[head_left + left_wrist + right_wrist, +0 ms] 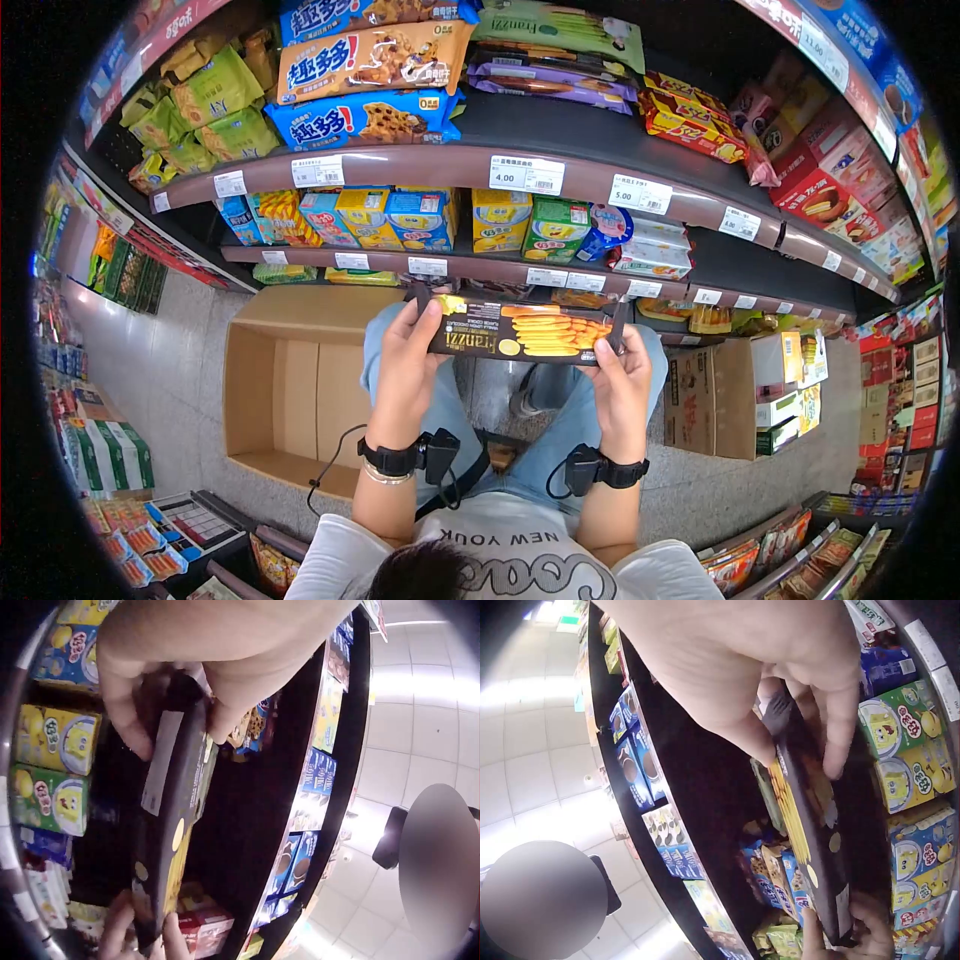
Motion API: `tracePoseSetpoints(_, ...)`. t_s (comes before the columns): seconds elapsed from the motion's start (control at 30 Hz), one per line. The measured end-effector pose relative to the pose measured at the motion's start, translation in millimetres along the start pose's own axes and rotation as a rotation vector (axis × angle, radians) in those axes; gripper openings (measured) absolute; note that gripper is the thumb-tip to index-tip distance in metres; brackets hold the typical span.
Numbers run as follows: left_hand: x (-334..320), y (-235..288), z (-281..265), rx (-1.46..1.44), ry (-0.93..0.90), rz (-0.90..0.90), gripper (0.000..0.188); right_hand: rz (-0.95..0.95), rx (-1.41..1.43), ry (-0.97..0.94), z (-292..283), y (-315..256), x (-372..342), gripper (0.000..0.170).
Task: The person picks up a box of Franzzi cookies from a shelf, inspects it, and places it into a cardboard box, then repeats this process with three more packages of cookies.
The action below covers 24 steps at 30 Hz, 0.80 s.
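A dark Franzzi cookie pack (530, 331) with yellow sticks pictured on it is held level between both hands, in front of the shelves. My left hand (408, 350) pinches one end, thumb on the printed face. The other end is gripped by my right hand (622, 375), its thumb at the corner. In the left wrist view the pack (166, 817) shows its narrow side with a pale label, the left hand (217, 645) around its near end. The right wrist view has the right hand (757, 667) around the pack's (810, 817) near end.
An open cardboard box (290, 385) stands on the floor at the left, another carton (712, 400) at the right. Ahead, the upper shelf (400, 172) carries cookie packs; small boxes (557, 228) line the one below. Snack racks (790, 560) stand behind the person.
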<state>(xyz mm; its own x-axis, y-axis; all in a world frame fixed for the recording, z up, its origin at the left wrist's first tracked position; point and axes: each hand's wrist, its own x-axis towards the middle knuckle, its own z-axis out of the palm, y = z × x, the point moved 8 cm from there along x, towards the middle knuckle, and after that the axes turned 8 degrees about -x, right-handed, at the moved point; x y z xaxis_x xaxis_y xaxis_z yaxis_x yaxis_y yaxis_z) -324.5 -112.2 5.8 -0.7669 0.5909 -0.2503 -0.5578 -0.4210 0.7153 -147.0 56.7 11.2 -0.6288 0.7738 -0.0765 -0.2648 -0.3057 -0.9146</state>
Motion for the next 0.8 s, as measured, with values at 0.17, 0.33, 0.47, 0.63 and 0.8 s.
tracePoseSetpoints(0.17,-2,2,-2,-0.054,-0.045,-0.012,0.033,0.029,-0.056,-0.006,1,2,-2,0.036)
tracePoseSetpoints(0.33,-1,11,3,-0.195,-0.088,0.094,0.040,0.042,-0.230,-0.255,25,10,-7,0.053)
tracePoseSetpoints(0.47,-4,3,20,-0.057,-0.188,0.066,0.045,0.098,-0.379,-0.485,46,39,-18,0.045)
tracePoseSetpoints(0.63,-18,-12,41,0.218,-0.323,-0.035,0.045,0.226,-0.164,-0.497,78,41,-29,0.056)
tracePoseSetpoints(0.8,-14,-21,26,0.389,-0.416,-0.100,0.044,0.098,-0.052,-0.329,71,39,-14,0.053)
